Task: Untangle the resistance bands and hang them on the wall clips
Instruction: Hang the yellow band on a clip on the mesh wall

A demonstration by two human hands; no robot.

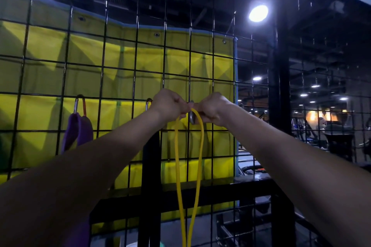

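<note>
A thin yellow resistance band point(199, 146) hangs as a long loop in front of the black wire grid point(104, 62). Its top bend sits at a grey metal clip point(191, 117) on the grid. My left hand point(169, 104) pinches the band's top from the left. My right hand point(213, 107) grips the top of the band and the clip from the right. A purple band point(77, 130) hangs from a red and silver carabiner point(80, 104) further left. A black band point(151, 166) hangs from another clip point(148, 103) just left of my left wrist.
A yellow tarp point(120, 56) with eyelets hangs behind the grid. A black metal frame point(200, 192) runs below, with a thick post point(279, 86) to the right. Gym equipment and ceiling lights show beyond the grid at right.
</note>
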